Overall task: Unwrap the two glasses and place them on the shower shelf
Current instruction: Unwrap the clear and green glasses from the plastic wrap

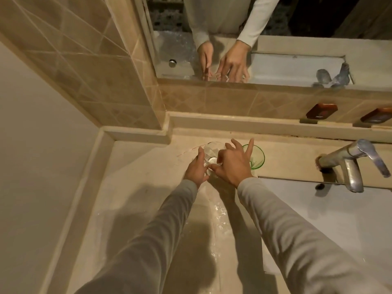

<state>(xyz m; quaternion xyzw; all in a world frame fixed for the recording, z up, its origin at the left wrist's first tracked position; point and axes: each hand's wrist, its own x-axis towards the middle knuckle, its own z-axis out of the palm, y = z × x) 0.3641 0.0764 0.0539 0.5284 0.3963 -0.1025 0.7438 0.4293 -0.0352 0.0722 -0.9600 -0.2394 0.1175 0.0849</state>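
A clear glass (212,152) stands on the beige stone counter (137,166) near the back wall. My left hand (197,168) grips its left side and my right hand (231,164) pinches its right side with thumb and forefinger, the other fingers spread. A green glass (257,157) stands upright just right of it, partly hidden behind my right hand. A strip of clear bubble wrap (218,221) lies on the counter between my forearms.
A white sink basin (339,219) with a chrome tap (350,162) lies to the right. A mirror (275,39) on the tiled wall reflects my hands. Two brown soap bars (321,110) sit on the back ledge. A raised ledge borders the counter on the left.
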